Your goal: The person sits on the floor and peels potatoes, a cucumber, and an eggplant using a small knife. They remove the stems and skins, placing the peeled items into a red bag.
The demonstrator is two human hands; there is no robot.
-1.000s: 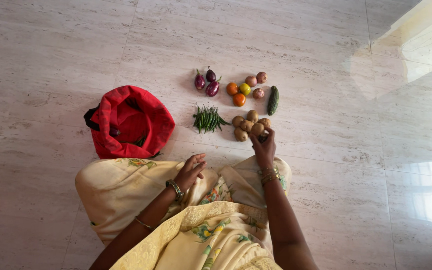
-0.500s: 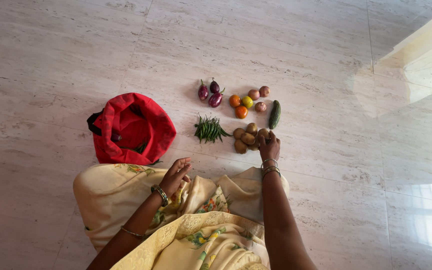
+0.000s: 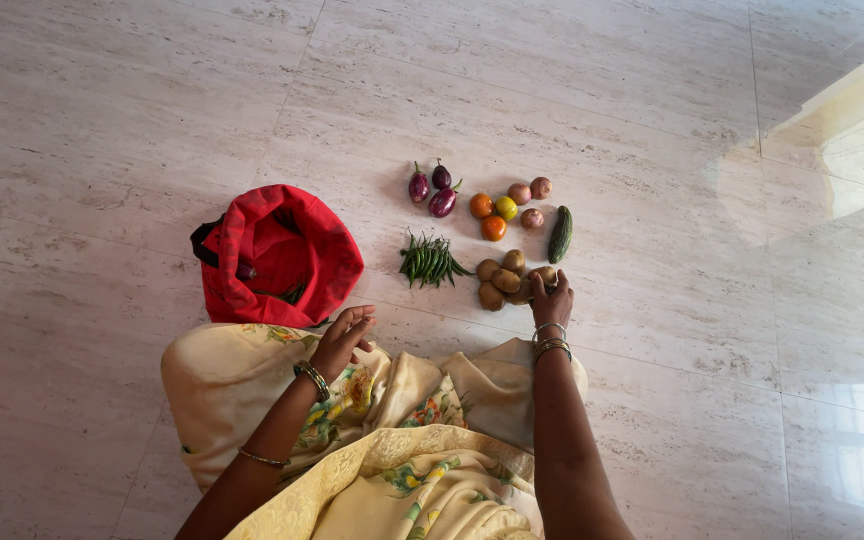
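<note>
My right hand [image 3: 552, 303] reaches forward onto a small pile of brown potatoes [image 3: 498, 281] on the floor, its fingers curled over the potato at the pile's near right edge. My left hand [image 3: 344, 338] hovers over my lap with its fingers apart and nothing in it, just below a red cloth bag [image 3: 277, 255]. The bag stands open on the floor to the left, with something green and something dark showing inside.
Sorted groups lie on the pale marble floor [image 3: 652, 150]: green chillies [image 3: 430, 260], three purple brinjals [image 3: 432, 188], orange and yellow-green tomatoes [image 3: 492, 216], reddish onions [image 3: 531, 196] and one cucumber [image 3: 560, 234]. A yellow floral cloth [image 3: 232, 385] covers my lap.
My right hand has come down onto the near right edge of the potato pile. My left hand has drifted left toward the red bag. The view has shifted slightly.
</note>
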